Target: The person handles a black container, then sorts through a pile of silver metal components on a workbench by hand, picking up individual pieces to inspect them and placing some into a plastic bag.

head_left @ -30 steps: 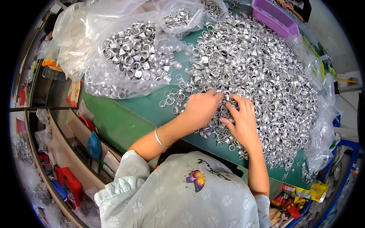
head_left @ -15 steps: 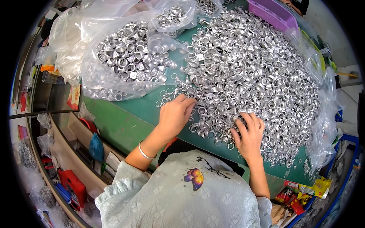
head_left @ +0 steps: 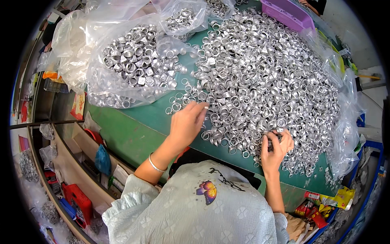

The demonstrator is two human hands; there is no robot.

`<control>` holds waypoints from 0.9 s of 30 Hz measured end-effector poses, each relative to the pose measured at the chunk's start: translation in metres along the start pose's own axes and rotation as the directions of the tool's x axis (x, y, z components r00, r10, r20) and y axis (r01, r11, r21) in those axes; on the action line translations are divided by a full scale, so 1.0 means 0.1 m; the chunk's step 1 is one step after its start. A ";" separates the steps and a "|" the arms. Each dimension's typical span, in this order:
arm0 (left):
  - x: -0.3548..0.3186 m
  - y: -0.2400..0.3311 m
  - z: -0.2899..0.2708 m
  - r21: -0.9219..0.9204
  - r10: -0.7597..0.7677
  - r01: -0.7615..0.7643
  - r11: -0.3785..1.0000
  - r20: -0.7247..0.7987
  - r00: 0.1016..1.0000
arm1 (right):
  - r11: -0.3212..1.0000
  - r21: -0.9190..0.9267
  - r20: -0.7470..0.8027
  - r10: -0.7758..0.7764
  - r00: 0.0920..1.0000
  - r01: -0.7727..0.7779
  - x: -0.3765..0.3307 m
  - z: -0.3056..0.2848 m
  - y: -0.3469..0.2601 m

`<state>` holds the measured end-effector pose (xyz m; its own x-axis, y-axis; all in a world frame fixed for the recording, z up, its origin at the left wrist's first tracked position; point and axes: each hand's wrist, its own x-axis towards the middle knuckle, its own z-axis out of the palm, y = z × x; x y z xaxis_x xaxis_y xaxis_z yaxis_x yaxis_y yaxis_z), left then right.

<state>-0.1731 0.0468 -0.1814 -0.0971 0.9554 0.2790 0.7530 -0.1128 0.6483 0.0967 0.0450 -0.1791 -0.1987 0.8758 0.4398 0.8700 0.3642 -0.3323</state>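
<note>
Nearest, the person's pale patterned sleeves enter from the lower edge, and the left wrist carries a thin silver bangle (head_left: pixel 156 166). The left hand (head_left: pixel 187 124) lies palm down with fingers extended and loosely together, fingertips at the near-left fringe of the heap of silver metal rings (head_left: pixel 264 81); whether anything is pinched beneath the fingers cannot be told (the palm covers that area). The right hand (head_left: pixel 276 147) is curled at the near edge of the heap, fingers bent around a small cluster of rings, though the pieces held are mostly hidden by the fingers. The heap covers most of the green table (head_left: pixel 134 130), and a few loose rings lie scattered just beside the left fingertips. Farther left, a clear plastic bag (head_left: pixel 134 65) holds more rings, with its film blurring their outlines. A smaller bag (head_left: pixel 183 18) sits behind it. At the far edge, a purple basket (head_left: pixel 288 14) is cut off by the picture's rim.
</note>
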 end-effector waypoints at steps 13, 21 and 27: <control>0.43 0.36 0.52 0.092 0.202 -0.217 0.972 0.148 0.968 | 0.996 0.089 0.017 0.012 1.000 -0.014 0.37 0.00 -0.27; 0.41 0.26 0.44 -0.085 0.087 -0.083 0.993 0.041 0.995 | 0.988 0.151 0.046 -0.047 0.998 0.039 0.54 0.06 -0.23; 0.40 0.14 0.17 -0.573 -0.204 0.309 0.759 0.242 0.949 | 0.985 0.122 0.095 -0.130 0.987 0.118 0.71 0.21 -0.34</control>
<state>-0.1555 0.0885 -0.1735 -0.0880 0.9954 -0.0389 0.1689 0.0534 0.9842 0.0431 0.1012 -0.1545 -0.3525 0.8470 0.3980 0.7787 0.5013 -0.3773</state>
